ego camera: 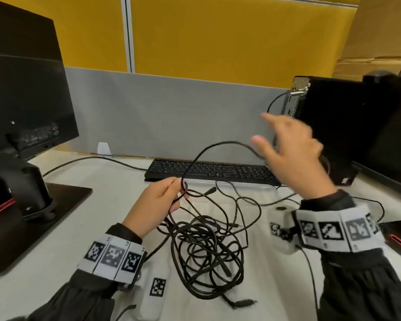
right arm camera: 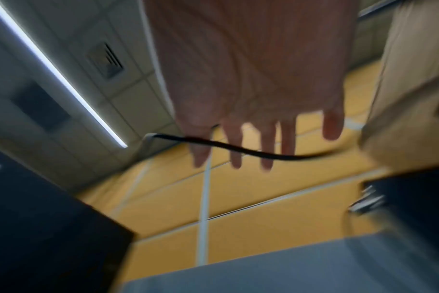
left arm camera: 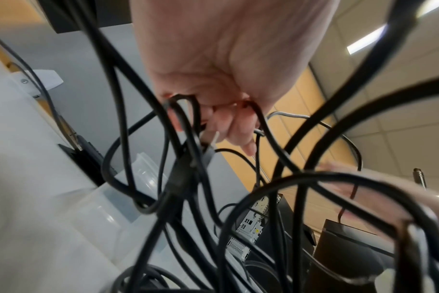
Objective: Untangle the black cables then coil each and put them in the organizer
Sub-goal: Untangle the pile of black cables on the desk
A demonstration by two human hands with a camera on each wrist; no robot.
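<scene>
A tangle of black cables lies on the white desk in front of me. My left hand grips several loops of it just above the pile; the left wrist view shows the left hand's fingers curled round the strands. One strand arcs up from that hand to my raised right hand. The right hand is blurred, its fingers straight and spread, with the black cable lying across them. A clear plastic organizer sits just in front of the keyboard.
A black keyboard lies along the grey partition. A monitor on its stand fills the left side. A black desktop computer with a plugged-in cable stands at the right, close behind my right hand.
</scene>
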